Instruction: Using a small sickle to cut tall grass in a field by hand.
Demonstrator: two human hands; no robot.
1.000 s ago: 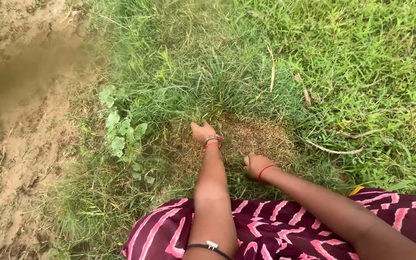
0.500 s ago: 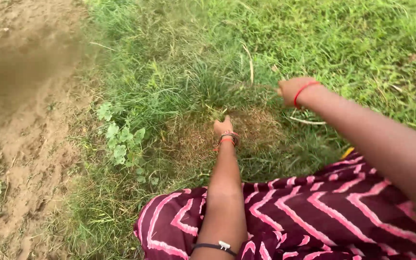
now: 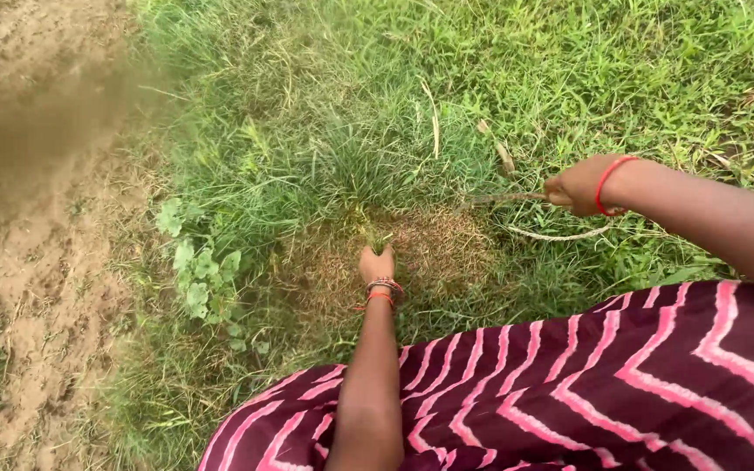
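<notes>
A: What lies closest to you?

B: Your lap, draped in a maroon cloth with pink zigzag stripes (image 3: 621, 392). Your left forearm runs out over it toward the ground.

A: And your left hand?

B: Your left hand (image 3: 377, 263) is down at the near edge of a brown, cropped patch of dry stubble (image 3: 434, 249). Its fingers are closed around a small tuft of green grass (image 3: 375, 234) that sticks up just past the knuckles. Red and beaded bangles (image 3: 383, 290) sit on that wrist.

A: Your right hand?

B: Your right hand (image 3: 576, 185) is out to the right, lifted off the ground, well apart from the left. Its fingers are curled shut on a thin, dark, curved tool (image 3: 503, 199) that points left toward the stubble patch; you cannot tell more of the tool, for it is blurred. A red thread band (image 3: 606, 183) circles that wrist. A pale dry stalk (image 3: 560, 234) lies on the grass just below the hand.

A: Further out?

B: A thick clump of long grass (image 3: 368, 166) stands just beyond the stubble patch. A broad-leaved weed (image 3: 198, 266) grows to the left of it, and bare sandy soil (image 3: 28, 218) runs along the left side.
</notes>
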